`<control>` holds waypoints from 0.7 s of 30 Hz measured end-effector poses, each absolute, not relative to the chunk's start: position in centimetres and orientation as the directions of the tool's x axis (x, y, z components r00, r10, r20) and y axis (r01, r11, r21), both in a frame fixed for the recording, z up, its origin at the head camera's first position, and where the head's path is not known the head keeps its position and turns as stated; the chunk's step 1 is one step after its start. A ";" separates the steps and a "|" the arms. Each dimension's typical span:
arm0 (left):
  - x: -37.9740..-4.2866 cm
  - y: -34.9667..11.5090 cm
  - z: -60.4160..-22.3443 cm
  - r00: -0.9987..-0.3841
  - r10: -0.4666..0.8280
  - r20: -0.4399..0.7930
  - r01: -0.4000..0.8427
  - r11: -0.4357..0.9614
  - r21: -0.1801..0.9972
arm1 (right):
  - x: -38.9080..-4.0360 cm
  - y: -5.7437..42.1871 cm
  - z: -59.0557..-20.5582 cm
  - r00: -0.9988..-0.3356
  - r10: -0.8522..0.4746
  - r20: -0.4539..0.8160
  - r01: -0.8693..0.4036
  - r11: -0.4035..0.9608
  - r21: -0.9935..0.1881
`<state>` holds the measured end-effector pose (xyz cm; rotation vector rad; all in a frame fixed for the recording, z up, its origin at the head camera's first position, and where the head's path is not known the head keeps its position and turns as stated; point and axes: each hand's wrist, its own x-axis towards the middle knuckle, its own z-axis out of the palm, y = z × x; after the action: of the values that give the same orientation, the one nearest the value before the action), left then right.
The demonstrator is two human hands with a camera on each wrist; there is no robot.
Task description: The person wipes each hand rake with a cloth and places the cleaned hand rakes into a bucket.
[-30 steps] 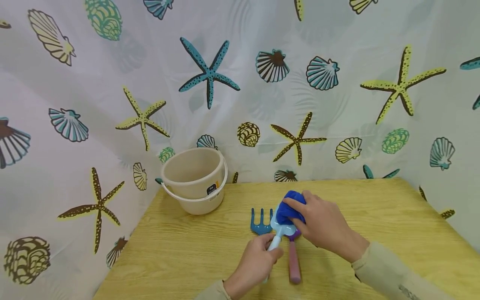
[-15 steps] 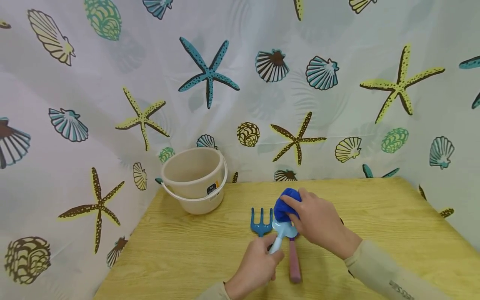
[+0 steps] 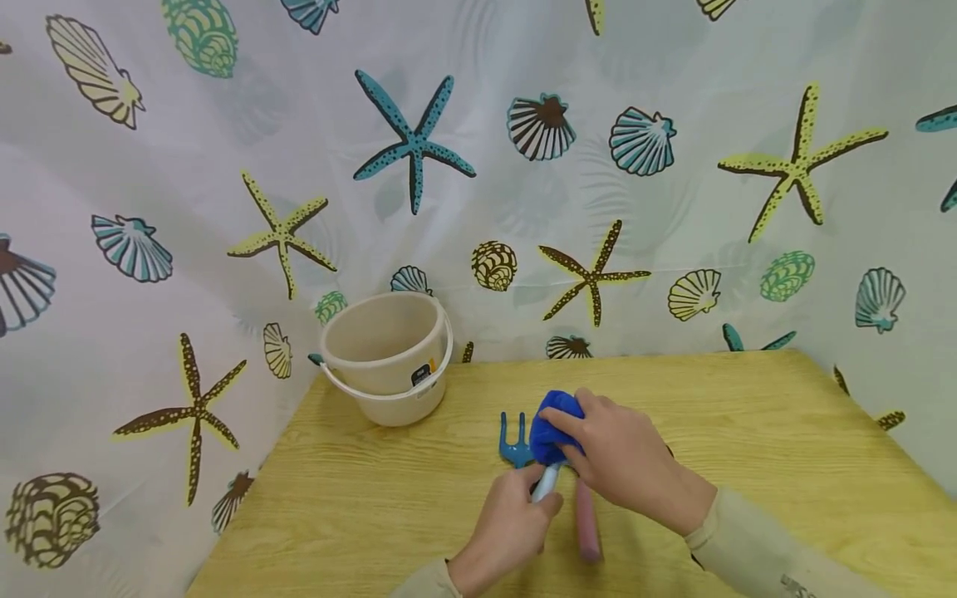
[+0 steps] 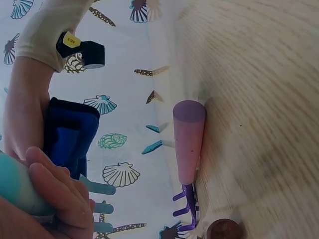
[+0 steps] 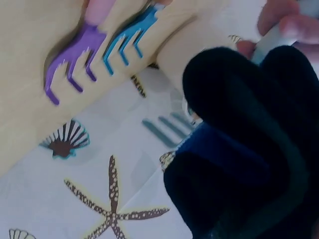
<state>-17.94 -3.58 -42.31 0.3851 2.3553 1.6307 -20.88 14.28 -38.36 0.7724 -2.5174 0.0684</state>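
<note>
My left hand [image 3: 512, 515] grips the pale blue handle [image 3: 547, 483] of a small hand fork above the table. A bunched blue cloth [image 3: 555, 428] is held by my right hand [image 3: 624, 453], pressed round the fork's head close to the handle. That head is hidden in the head view, but its pale tines [image 5: 167, 130] stick out past the cloth in the right wrist view. Below lie a purple hand rake [image 5: 79, 52] with a pink handle [image 3: 587, 525] and, beside it, a darker blue hand fork [image 3: 516, 448], partly covered by the hands.
A cream bucket [image 3: 385, 382] with a white handle stands at the table's back left. Cloth printed with starfish and shells [image 3: 441, 232] hangs behind and along both sides of the wooden table [image 3: 359, 507]. A brown round end [image 4: 224, 230] shows low in the left wrist view.
My right hand and the blue cloth have shifted left and then down, and now cover the pale fork's head, which showed earlier. My left hand keeps its hold with little movement.
</note>
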 end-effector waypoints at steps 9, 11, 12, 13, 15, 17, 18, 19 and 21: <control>-17.3 -3.3 -42.3 -0.935 0.351 -0.042 0.101 0.378 0.920 | -24.1 16.0 -37.2 -0.869 -0.398 0.293 -0.438 0.895 -0.085; -17.1 -3.2 -42.3 -0.933 0.358 -0.035 0.117 0.393 0.912 | -24.8 16.7 -36.7 -0.900 -0.390 0.192 -0.422 0.890 -0.171; -17.0 -3.2 -42.3 -0.932 0.361 -0.033 0.122 0.397 0.910 | -25.2 17.0 -36.4 -0.912 -0.386 0.140 -0.409 0.885 -0.223; -16.9 -3.1 -42.4 -0.931 0.364 -0.033 0.123 0.398 0.909 | -25.5 17.4 -36.3 -0.918 -0.384 0.094 -0.395 0.877 -0.273; -16.8 -3.0 -42.4 -0.929 0.367 -0.042 0.115 0.394 0.912 | -26.1 18.1 -36.2 -0.923 -0.384 0.025 -0.368 0.861 -0.350; -16.8 -3.0 -42.4 -0.929 0.366 -0.056 0.096 0.385 0.918 | -26.6 18.6 -36.3 -0.924 -0.383 -0.016 -0.343 0.844 -0.413; -16.9 -3.0 -42.4 -0.929 0.365 -0.067 0.081 0.375 0.924 | -26.7 18.8 -36.3 -0.925 -0.378 -0.030 -0.328 0.837 -0.438; -17.0 -3.1 -42.5 -0.929 0.362 -0.075 0.068 0.367 0.928 | -26.6 19.0 -36.4 -0.925 -0.378 -0.025 -0.329 0.834 -0.444; -17.2 -3.1 -42.6 -0.931 0.355 -0.083 0.049 0.348 0.936 | -26.1 19.1 -36.4 -0.923 -0.383 0.019 -0.356 0.837 -0.415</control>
<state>-17.18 -3.07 -42.60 0.3615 2.3420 1.6124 -26.07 19.06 -36.38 0.6193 -3.0728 0.6745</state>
